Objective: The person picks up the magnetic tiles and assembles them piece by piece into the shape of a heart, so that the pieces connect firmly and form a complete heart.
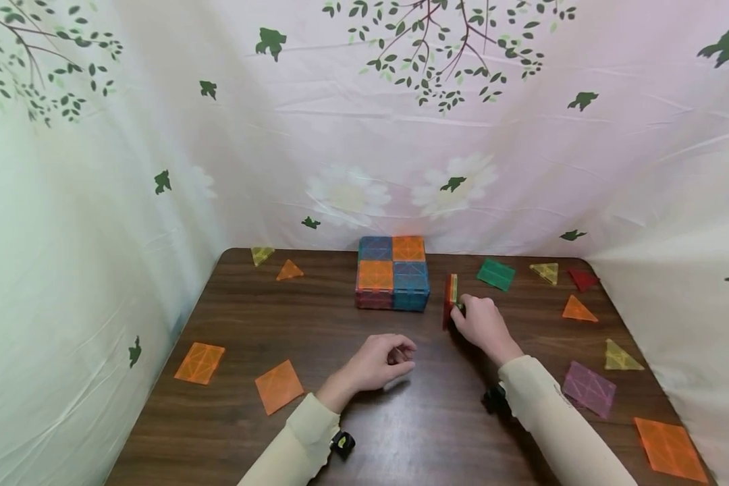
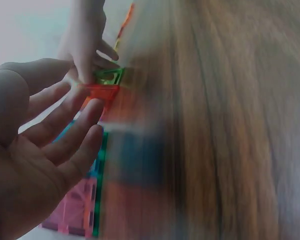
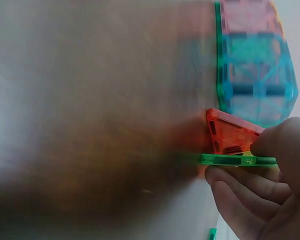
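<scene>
My right hand [image 1: 482, 324] pinches a green magnetic tile [image 3: 237, 159] between thumb and fingers. Against it, at an angle, stands a red magnetic tile [image 3: 230, 131]; a bit of yellow shows between them. From the head view this upright red piece [image 1: 447, 304] is seen nearly edge-on, right of a low box of magnetic tiles [image 1: 393, 273] with orange and blue squares on top. Loosely bent and holding nothing, my left hand [image 1: 373, 362] hovers over the table in front of the box. The right fingers hide part of the green tile.
On the brown table [image 1: 219, 432], flat orange squares [image 1: 278, 386] lie at left. A green tile [image 1: 496, 275], a purple square [image 1: 589, 388], an orange square [image 1: 671, 447] and several small triangles lie at right. A patterned curtain [image 1: 364, 135] hangs behind the table.
</scene>
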The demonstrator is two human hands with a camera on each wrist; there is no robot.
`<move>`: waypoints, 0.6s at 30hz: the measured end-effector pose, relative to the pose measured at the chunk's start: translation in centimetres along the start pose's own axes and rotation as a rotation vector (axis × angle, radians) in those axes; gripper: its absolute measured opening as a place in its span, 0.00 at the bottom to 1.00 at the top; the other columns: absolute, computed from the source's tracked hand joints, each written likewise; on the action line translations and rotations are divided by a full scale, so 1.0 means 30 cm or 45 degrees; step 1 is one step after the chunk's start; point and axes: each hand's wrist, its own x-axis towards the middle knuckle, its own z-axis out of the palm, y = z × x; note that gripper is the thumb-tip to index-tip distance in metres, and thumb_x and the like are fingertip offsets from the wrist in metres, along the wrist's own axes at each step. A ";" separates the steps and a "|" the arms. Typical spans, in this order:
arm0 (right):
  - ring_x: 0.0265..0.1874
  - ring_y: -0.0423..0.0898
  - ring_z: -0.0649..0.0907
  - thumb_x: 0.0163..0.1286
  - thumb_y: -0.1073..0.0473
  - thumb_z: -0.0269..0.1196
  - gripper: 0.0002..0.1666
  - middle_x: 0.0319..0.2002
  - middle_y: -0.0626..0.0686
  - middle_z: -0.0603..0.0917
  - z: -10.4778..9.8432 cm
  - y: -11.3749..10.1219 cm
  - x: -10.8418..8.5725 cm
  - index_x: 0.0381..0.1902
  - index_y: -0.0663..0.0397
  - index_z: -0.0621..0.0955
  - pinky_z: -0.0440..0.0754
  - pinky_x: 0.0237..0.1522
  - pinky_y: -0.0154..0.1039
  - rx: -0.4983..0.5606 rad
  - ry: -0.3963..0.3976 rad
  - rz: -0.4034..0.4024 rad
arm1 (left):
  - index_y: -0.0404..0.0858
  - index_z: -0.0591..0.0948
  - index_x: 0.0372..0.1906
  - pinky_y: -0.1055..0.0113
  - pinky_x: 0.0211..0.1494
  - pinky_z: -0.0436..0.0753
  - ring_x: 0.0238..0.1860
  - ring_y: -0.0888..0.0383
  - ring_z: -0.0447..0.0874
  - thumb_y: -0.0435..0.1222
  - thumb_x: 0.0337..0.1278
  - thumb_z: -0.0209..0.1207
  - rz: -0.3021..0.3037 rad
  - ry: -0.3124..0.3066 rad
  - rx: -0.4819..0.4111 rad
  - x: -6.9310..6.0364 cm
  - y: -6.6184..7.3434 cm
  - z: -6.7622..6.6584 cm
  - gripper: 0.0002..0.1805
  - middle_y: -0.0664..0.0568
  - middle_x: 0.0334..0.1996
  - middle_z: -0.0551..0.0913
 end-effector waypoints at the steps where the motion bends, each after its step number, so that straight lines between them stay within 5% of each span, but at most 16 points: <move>1: 0.15 0.45 0.73 0.76 0.57 0.60 0.16 0.21 0.53 0.79 0.003 -0.004 -0.023 0.47 0.67 0.84 0.72 0.20 0.40 0.005 0.011 -0.012 | 0.34 0.83 0.59 0.73 0.46 0.84 0.41 0.69 0.86 0.36 0.70 0.68 -0.004 0.001 -0.011 0.008 0.003 0.010 0.18 0.50 0.47 0.88; 8: 0.14 0.40 0.71 0.71 0.60 0.67 0.09 0.18 0.49 0.80 0.024 -0.036 -0.158 0.41 0.63 0.84 0.72 0.19 0.38 0.028 0.104 -0.114 | 0.34 0.72 0.74 0.71 0.51 0.85 0.50 0.60 0.88 0.44 0.75 0.63 -0.155 0.047 -0.059 0.096 0.025 0.073 0.31 0.43 0.64 0.80; 12: 0.15 0.38 0.71 0.69 0.60 0.70 0.18 0.22 0.52 0.83 0.036 -0.048 -0.188 0.51 0.65 0.81 0.74 0.20 0.38 0.043 0.172 -0.210 | 0.35 0.71 0.76 0.65 0.56 0.85 0.53 0.57 0.88 0.51 0.78 0.58 -0.245 0.114 -0.076 0.169 0.048 0.100 0.33 0.44 0.68 0.77; 18: 0.16 0.39 0.71 0.68 0.60 0.72 0.35 0.23 0.52 0.81 0.058 -0.052 -0.207 0.69 0.61 0.72 0.74 0.21 0.40 0.014 0.264 -0.322 | 0.35 0.76 0.70 0.65 0.54 0.83 0.49 0.57 0.85 0.50 0.80 0.55 -0.273 0.186 -0.055 0.235 0.048 0.159 0.28 0.45 0.59 0.82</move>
